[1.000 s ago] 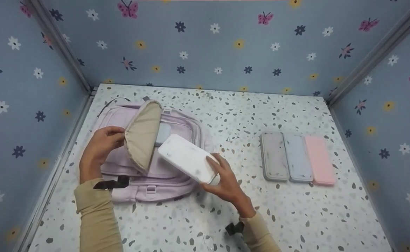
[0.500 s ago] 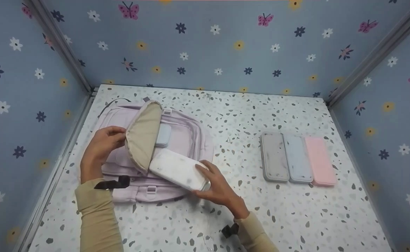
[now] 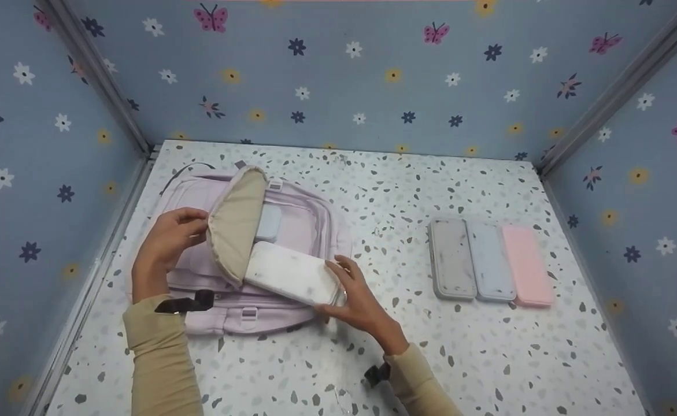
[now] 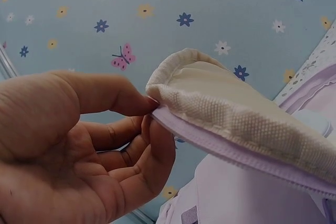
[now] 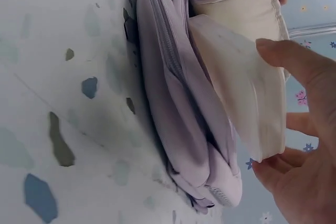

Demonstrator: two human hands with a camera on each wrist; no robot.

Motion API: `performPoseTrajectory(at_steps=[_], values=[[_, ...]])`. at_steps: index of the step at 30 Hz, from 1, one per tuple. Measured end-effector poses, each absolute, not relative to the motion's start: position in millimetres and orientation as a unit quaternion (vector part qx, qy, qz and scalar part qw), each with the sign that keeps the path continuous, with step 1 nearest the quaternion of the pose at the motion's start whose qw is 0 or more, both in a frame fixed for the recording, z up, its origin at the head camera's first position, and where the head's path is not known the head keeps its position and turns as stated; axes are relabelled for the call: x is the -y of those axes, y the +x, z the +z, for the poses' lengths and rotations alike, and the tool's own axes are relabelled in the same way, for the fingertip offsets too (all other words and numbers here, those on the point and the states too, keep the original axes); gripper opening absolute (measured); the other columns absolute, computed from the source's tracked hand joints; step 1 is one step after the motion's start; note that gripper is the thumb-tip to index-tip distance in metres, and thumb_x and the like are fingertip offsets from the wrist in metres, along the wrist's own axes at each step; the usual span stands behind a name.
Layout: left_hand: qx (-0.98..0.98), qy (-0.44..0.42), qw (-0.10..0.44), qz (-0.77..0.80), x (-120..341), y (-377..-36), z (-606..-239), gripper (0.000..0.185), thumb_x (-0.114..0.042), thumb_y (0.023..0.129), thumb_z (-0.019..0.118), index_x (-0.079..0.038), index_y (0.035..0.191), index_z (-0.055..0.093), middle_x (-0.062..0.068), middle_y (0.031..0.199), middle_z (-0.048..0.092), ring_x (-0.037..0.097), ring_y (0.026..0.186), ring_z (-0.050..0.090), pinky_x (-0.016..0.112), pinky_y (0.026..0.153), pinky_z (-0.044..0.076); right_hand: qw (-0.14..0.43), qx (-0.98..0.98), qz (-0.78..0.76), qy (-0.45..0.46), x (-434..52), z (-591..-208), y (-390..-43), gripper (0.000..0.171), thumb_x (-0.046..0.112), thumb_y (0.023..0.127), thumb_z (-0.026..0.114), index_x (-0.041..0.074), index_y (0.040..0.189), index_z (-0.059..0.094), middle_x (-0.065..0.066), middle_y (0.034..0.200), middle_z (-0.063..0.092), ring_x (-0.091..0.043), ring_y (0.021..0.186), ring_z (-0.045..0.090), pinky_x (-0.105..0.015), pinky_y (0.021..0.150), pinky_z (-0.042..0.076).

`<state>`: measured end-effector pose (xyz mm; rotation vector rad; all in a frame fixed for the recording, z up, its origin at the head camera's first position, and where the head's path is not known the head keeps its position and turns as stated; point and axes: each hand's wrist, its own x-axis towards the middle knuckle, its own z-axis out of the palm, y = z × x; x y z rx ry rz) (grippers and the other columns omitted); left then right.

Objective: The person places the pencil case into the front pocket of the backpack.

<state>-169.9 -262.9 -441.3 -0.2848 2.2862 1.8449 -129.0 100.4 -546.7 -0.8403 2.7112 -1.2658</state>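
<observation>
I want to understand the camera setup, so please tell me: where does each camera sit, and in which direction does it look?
Head: above, facing forward and down at the table; both forearms, left hand, right hand show.
Left wrist: beside the left hand, facing thumb and fingers pinching the flap; wall behind.
Right wrist: low beside the right hand, facing along the white case into the backpack.
Shared: all show flap and backpack.

The flap [image 3: 235, 222] covers the white case's [image 3: 292, 273] far end and most of the blue case [image 3: 269, 223] inside the bag [image 3: 298, 222]. The right wrist view cuts off the right hand [image 5: 310, 145] at its edge.
</observation>
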Motion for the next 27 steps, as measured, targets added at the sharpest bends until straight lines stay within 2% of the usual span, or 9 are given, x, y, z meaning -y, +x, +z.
performPoseTrajectory(at_steps=[5,11,20,27], values=[[-0.764,-0.101,0.097,0.63,261,-170,-440,0.033,-0.022,0.096,0.057,0.001,0.119,0.05,0.0,0.104,0.054,0.007,0.095,0.058,0.016,0.081,0.052,-0.004,-0.872,-0.418,-0.254,-100,-552,-129,0.083,0.038,0.076,0.08,0.011,0.143,0.04,-0.012,0.142,0.037,-0.026,0.13,0.041,-0.044,0.107,0.039],[-0.766,-0.099,0.096,0.628,252,-173,-435,0.036,-0.022,0.096,0.057,0.003,0.12,0.05,0.003,0.107,0.055,0.01,0.097,0.058,0.017,0.083,0.052,-0.017,-0.872,-0.413,-0.263,-92,-553,-134,0.08,0.034,0.077,0.08,0.009,0.142,0.041,-0.014,0.144,0.037,-0.028,0.133,0.038,-0.043,0.109,0.037],[-0.776,-0.103,0.1,0.614,250,-174,-429,0.038,-0.025,0.096,0.057,0.001,0.122,0.051,0.004,0.11,0.054,0.01,0.098,0.058,0.018,0.086,0.051,-0.01,-0.878,-0.386,-0.284,-75,-551,-145,0.079,0.031,0.078,0.079,0.008,0.143,0.04,-0.019,0.148,0.036,-0.031,0.138,0.034,-0.042,0.113,0.032],[-0.772,-0.106,0.099,0.619,249,-174,-429,0.037,-0.024,0.096,0.057,0.001,0.122,0.05,0.005,0.11,0.054,0.01,0.097,0.059,0.019,0.086,0.052,0.021,-0.885,-0.37,-0.281,-60,-552,-150,0.077,0.037,0.08,0.076,0.011,0.143,0.04,-0.017,0.151,0.033,-0.029,0.141,0.03,-0.042,0.115,0.029]])
